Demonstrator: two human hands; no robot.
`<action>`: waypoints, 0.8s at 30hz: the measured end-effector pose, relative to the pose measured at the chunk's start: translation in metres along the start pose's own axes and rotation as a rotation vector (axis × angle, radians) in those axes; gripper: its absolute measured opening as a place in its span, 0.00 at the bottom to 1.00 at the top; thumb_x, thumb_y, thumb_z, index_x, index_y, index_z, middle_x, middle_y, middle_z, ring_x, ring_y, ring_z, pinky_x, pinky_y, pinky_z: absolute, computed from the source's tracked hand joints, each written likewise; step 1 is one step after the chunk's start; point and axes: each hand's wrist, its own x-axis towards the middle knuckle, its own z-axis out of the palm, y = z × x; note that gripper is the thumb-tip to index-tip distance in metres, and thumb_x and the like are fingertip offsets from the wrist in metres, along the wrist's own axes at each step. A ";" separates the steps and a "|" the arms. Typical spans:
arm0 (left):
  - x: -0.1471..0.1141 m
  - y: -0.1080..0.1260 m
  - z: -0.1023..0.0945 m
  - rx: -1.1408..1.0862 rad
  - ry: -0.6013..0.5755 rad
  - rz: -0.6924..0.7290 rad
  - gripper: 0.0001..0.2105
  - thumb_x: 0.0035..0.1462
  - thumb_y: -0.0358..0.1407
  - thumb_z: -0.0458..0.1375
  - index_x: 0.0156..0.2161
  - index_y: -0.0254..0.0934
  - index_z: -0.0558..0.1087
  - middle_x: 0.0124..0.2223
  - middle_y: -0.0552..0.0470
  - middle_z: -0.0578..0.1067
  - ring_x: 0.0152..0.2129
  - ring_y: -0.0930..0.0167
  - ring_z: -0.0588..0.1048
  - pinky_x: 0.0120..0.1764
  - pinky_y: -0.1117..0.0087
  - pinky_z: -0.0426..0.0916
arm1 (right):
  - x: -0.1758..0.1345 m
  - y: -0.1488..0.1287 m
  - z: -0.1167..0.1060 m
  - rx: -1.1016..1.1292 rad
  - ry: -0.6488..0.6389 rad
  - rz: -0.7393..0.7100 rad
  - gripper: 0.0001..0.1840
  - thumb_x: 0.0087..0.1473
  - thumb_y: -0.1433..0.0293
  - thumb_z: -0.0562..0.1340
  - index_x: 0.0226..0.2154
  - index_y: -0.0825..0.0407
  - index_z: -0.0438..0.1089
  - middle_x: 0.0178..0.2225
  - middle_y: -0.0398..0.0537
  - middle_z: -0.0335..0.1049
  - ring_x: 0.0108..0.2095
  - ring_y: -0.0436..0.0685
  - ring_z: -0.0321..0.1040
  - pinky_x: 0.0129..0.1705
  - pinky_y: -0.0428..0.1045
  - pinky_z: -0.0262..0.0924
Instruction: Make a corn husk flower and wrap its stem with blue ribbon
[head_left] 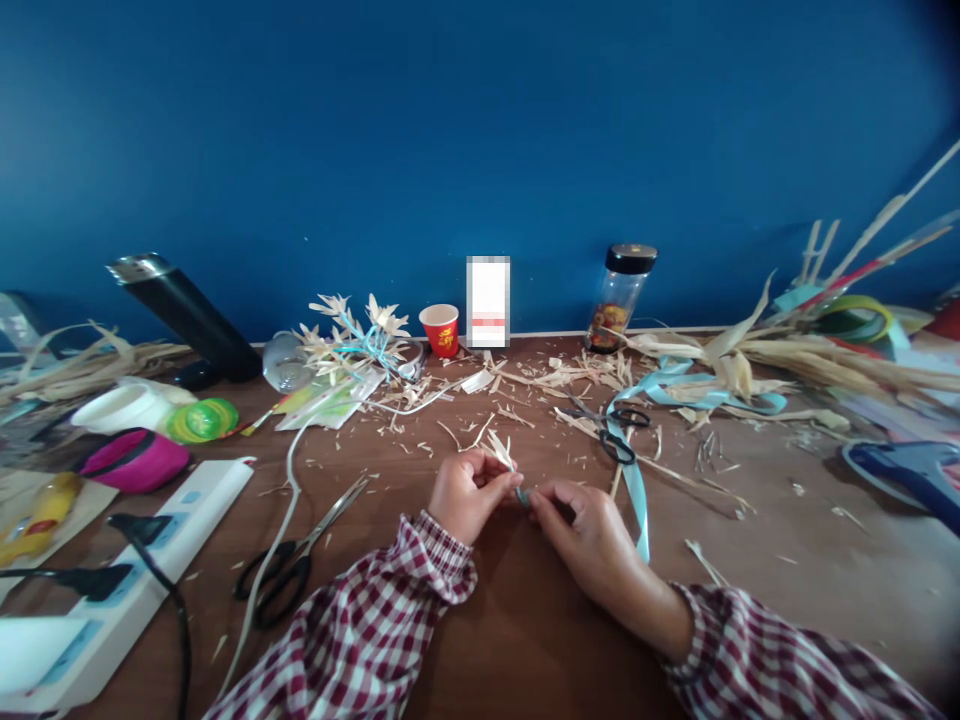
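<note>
My left hand (pixel 476 490) pinches a small corn-husk flower (pixel 500 448), its pale pointed petals sticking up past the fingers. Below the petals, a short blue-wrapped stem (pixel 522 494) runs between my two hands. Thumb and forefinger of my right hand (pixel 581 525) are closed at the lower end of that stem. Behind and to the left, a bunch of similar husk flowers (pixel 360 335) with blue stems leans near the wall. A light-blue ribbon (pixel 636 490) trails over the table to the right of my right hand.
Open-bladed scissors (pixel 300 560) lie left, beside a white cable and a power strip (pixel 150 580). Small scissors (pixel 619 435) rest on the ribbon. A red paper cup (pixel 441 330) and a glass bottle (pixel 619 300) stand by the wall. A blue glue gun (pixel 907 475) lies far right; husk scraps litter the tabletop.
</note>
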 end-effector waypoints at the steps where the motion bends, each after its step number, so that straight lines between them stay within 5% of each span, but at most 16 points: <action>1: 0.000 -0.001 0.000 -0.004 0.007 -0.006 0.11 0.39 0.37 0.65 0.27 0.33 0.71 0.24 0.53 0.74 0.20 0.73 0.72 0.26 0.72 0.70 | 0.000 -0.001 -0.001 -0.005 -0.001 -0.010 0.13 0.55 0.68 0.53 0.24 0.52 0.69 0.22 0.44 0.68 0.24 0.51 0.62 0.26 0.44 0.53; 10: 0.005 0.001 -0.005 -0.057 0.039 0.062 0.11 0.43 0.40 0.63 0.27 0.34 0.71 0.16 0.60 0.66 0.11 0.79 0.62 0.16 0.78 0.58 | 0.003 -0.003 -0.004 0.329 0.017 0.071 0.11 0.54 0.63 0.55 0.35 0.53 0.67 0.29 0.46 0.71 0.27 0.51 0.67 0.28 0.44 0.60; 17: 0.005 0.000 -0.003 -0.130 0.064 -0.010 0.13 0.40 0.42 0.65 0.25 0.34 0.70 0.14 0.61 0.66 0.11 0.80 0.62 0.15 0.79 0.56 | 0.007 0.004 0.002 0.458 -0.082 0.165 0.12 0.52 0.63 0.56 0.26 0.54 0.67 0.22 0.45 0.70 0.22 0.50 0.66 0.23 0.43 0.60; 24: 0.004 -0.004 0.000 -0.218 0.036 -0.026 0.14 0.39 0.40 0.66 0.30 0.33 0.74 0.25 0.54 0.75 0.12 0.82 0.64 0.16 0.80 0.59 | 0.007 0.004 0.002 0.530 -0.072 0.159 0.11 0.51 0.63 0.57 0.27 0.54 0.67 0.22 0.43 0.70 0.22 0.48 0.66 0.24 0.42 0.60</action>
